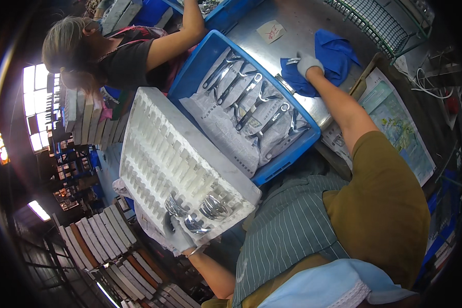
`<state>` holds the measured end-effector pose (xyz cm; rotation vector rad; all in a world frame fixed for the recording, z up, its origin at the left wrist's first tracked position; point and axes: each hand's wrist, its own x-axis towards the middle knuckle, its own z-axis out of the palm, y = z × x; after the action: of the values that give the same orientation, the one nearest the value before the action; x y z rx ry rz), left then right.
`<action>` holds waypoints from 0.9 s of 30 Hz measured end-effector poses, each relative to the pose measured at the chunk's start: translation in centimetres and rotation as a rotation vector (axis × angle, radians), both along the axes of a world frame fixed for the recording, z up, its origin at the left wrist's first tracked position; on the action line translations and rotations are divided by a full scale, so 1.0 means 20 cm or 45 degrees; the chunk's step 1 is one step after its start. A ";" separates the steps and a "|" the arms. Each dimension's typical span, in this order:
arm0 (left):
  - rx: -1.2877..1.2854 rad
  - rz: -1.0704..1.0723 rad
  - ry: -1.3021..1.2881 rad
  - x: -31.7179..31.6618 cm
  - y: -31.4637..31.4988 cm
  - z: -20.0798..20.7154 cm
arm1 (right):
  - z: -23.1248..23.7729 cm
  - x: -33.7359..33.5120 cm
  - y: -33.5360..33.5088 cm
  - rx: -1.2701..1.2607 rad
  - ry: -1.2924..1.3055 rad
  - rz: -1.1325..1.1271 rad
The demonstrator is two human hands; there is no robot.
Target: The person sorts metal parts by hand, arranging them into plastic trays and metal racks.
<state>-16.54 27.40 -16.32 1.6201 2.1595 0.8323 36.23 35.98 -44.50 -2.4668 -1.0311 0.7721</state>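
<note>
My right hand [309,65], in a grey glove, is at a crumpled blue cloth [333,51] on the metal table. Its fingers are closed on a small shiny metal piece [293,60], mostly hidden. My left hand [178,237], also gloved, reaches over the near edge of a white slotted foam tray [154,138], fingers apart beside shiny chrome pieces [215,208] grouped at its near end. The tray rests tilted against a blue crate [285,165]. Inside the crate, several chrome wrench-like tools [249,87] lie in a row on printed paper.
Another person [112,56] works at the far left, one arm over a second blue crate. A paper note [271,32] lies on the metal table [251,46]. A green wire basket [377,25] stands at the far right. Stacks of foam trays [100,238] fill the left side.
</note>
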 end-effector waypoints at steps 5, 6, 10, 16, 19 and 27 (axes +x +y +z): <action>-0.018 0.075 -0.010 0.01 -0.03 -0.03 | 0.10 0.03 0.05 0.174 0.105 -0.133; 0.010 0.041 -0.040 0.03 -0.03 -0.03 | 0.13 0.00 0.07 0.064 0.229 -0.046; 0.029 -0.058 0.035 0.03 0.01 -0.04 | -0.12 -0.19 0.06 -0.060 0.223 0.330; -0.007 0.018 -0.092 0.13 0.00 -0.01 | -0.10 -0.18 0.06 -0.147 0.404 0.274; -0.016 -0.002 -0.177 0.15 0.02 -0.01 | -0.16 -0.16 0.05 -0.160 0.560 0.348; 0.005 0.087 -0.237 0.21 -0.05 -0.01 | 0.00 -0.16 0.00 -0.159 0.134 0.332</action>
<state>-12.31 26.48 -16.45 1.4163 2.0932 0.9673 32.95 35.97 -44.44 -2.3910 -1.3172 1.0644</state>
